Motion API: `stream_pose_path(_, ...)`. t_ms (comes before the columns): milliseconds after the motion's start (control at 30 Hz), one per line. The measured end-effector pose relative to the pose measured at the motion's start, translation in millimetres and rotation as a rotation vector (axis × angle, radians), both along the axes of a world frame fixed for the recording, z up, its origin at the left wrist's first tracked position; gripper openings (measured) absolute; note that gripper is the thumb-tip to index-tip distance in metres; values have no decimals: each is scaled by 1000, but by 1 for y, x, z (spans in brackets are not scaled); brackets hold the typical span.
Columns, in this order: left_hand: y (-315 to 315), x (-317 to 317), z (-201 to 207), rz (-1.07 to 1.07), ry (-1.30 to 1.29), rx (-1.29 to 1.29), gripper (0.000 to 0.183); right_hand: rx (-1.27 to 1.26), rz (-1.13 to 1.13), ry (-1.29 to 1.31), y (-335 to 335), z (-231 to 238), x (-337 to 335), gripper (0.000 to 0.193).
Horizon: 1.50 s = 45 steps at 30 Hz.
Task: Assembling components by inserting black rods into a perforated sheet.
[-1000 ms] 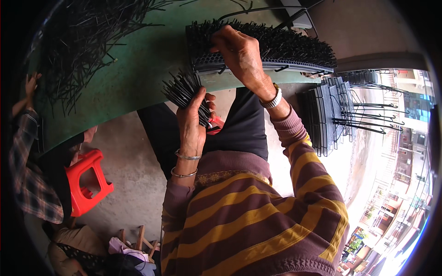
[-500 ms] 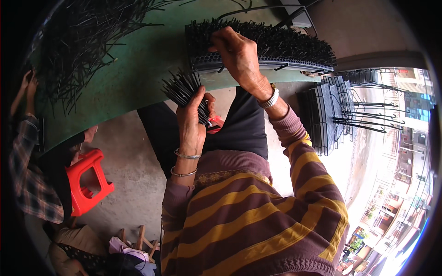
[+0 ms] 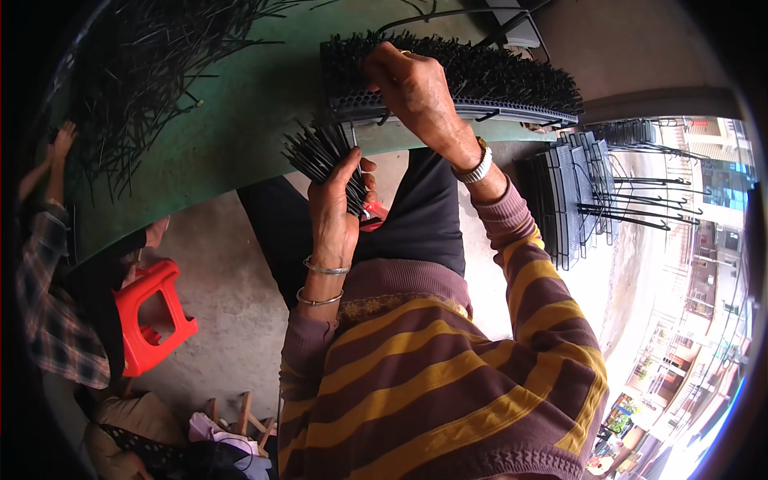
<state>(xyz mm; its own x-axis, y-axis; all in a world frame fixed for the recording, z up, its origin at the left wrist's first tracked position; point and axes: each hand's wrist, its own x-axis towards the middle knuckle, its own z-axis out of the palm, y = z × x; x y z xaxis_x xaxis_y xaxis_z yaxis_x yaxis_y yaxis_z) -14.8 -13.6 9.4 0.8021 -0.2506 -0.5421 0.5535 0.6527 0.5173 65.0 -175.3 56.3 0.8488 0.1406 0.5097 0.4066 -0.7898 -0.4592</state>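
My left hand [image 3: 334,204] is closed around a bundle of thin black rods [image 3: 314,156], held upright over my lap beside the table edge. Their tips fan out toward the upper left. My right hand [image 3: 420,92] is up at the left end of a long perforated rack [image 3: 496,110]. Its thumb and fingers are pinched together; what they hold, if anything, is hidden. Densely packed black rods [image 3: 512,76] stand in the rack's holes. Something red [image 3: 374,214] shows beneath the lower end of the bundle.
A loose heap of black rods [image 3: 132,88] covers the left of the green table [image 3: 240,104]. Another person's hand [image 3: 62,142] rests at its left side. Wire-framed racks [image 3: 564,200] with long hooks stand to the right. A red stool [image 3: 156,316] is at left.
My right hand has shifted slightly left along the rack, still pinched. My left hand keeps the bundle in nearly the same place. The other person's hand at far left has moved a little.
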Motion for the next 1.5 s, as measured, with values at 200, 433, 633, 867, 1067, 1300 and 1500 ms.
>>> stream_pose_path(200, 3, 0, -5, -75, -15, -5, 12, -88, 8, -1, 2, -11, 5, 4)
stream_pose_path(433, 3, -2, -1, -74, -12, -11, 12, -131, -56, -44, 2, -9, 6, 7)
stream_pose_path(633, 5, -2, 4, -78, -7, -9, 11, -270, -152, -86, -3, -29, -5, 9)
stream_pose_path(867, 2, -3, 5, -16, -19, 15, 19, 55, -16, 3, 1, -12, -24, 23)
stream_pose_path(1067, 1, -4, 6, -107, -48, 34, 22, 513, 217, 683, 3, 2, -49, 20)
stream_pose_path(1300, -1, -6, 4, -176, -102, 119, 25, 589, 236, 753, -6, 2, -51, 15)
stream_pose_path(1500, -3, -3, -3, -76, -19, 91, 27, 659, 141, 696, -13, 13, -57, 9)
